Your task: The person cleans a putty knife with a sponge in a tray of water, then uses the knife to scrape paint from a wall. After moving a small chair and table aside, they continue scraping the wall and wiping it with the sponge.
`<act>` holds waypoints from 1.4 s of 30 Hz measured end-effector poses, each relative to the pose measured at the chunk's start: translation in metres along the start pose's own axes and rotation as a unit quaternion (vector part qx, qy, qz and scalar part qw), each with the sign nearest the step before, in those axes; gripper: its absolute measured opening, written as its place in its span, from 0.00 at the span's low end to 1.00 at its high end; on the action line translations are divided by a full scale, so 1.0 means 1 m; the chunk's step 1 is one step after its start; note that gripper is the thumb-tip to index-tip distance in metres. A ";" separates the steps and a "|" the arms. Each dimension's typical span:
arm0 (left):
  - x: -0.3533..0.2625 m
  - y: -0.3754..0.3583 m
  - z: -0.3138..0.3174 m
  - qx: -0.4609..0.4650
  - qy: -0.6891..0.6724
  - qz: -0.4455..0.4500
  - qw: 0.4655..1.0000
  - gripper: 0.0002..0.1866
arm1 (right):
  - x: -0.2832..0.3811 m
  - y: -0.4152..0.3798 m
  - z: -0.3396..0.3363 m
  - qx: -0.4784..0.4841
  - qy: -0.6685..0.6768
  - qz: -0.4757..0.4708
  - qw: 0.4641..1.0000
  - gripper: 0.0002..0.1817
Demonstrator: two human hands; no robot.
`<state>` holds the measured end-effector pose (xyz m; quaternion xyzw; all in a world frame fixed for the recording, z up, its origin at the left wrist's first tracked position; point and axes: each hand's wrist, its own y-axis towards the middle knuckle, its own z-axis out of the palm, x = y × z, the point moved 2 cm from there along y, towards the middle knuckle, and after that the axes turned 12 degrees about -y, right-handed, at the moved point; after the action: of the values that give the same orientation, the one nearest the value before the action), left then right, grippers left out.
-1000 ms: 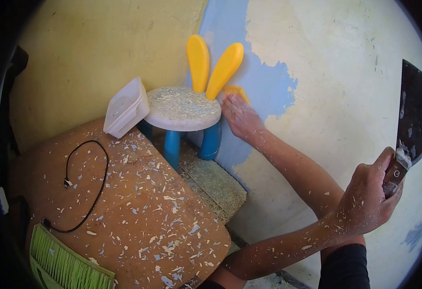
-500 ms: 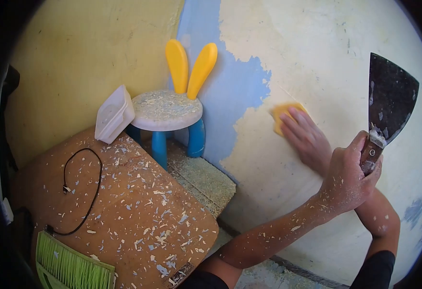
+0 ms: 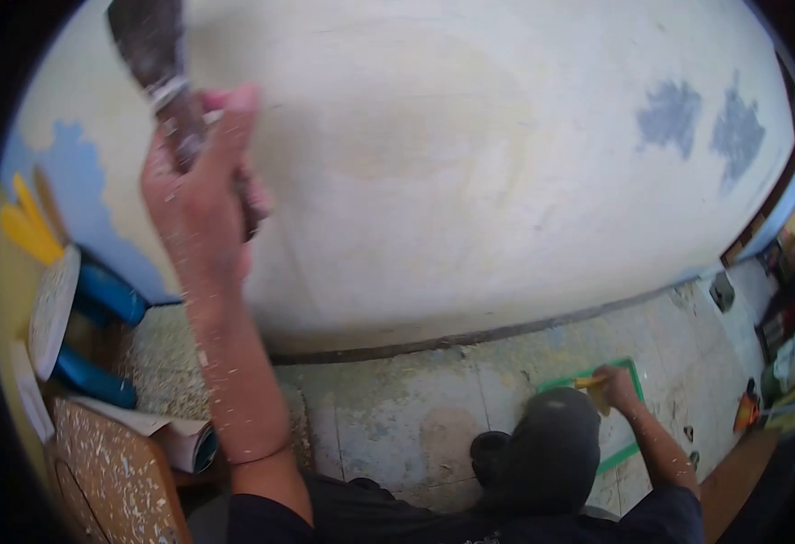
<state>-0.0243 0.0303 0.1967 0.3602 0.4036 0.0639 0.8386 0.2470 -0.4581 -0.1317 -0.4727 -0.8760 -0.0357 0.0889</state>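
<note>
My left hand (image 3: 200, 195) is raised at the upper left, shut on the handle of a putty scraper (image 3: 148, 45) whose dark blade points up in front of the pale scraped wall (image 3: 434, 163). Flakes of paint cover that forearm. At the lower right, my right hand (image 3: 619, 388) reaches down to the floor and holds a yellow sponge (image 3: 588, 383) over a green-rimmed tray (image 3: 636, 370). My dark-clad knee (image 3: 542, 453) hides part of the tray.
A small stool with blue legs (image 3: 103, 295) and yellow ear-shaped backrest (image 3: 26, 227) stands at the left by a flake-covered wooden board (image 3: 116, 471). Blue paint patches (image 3: 669, 113) remain on the wall. Clutter (image 3: 760, 399) lies at the far right on the tiled floor.
The view has swung right and down. My right hand left the wall and dropped with the sponge to the green tray. My left hand with the scraper now shows at upper left.
</note>
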 end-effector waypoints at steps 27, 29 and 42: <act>0.009 -0.021 0.069 0.098 -0.300 -0.085 0.945 0.19 | 0.417 0.093 -0.230 -0.166 0.468 -0.446 0.745 0.20; 0.011 -0.022 0.067 0.084 -0.294 -0.095 0.947 0.19 | 0.452 0.091 -0.228 -0.138 0.505 -0.468 0.712 0.20; 0.030 -0.035 0.055 0.185 0.011 -0.027 0.982 0.32 | 0.424 0.077 -0.241 0.094 0.562 -0.472 0.673 0.15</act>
<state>0.0292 -0.0140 0.1772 0.4970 0.4272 -0.0308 0.7547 0.1128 -0.1029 0.1837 0.1239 -0.7662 -0.2490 0.5793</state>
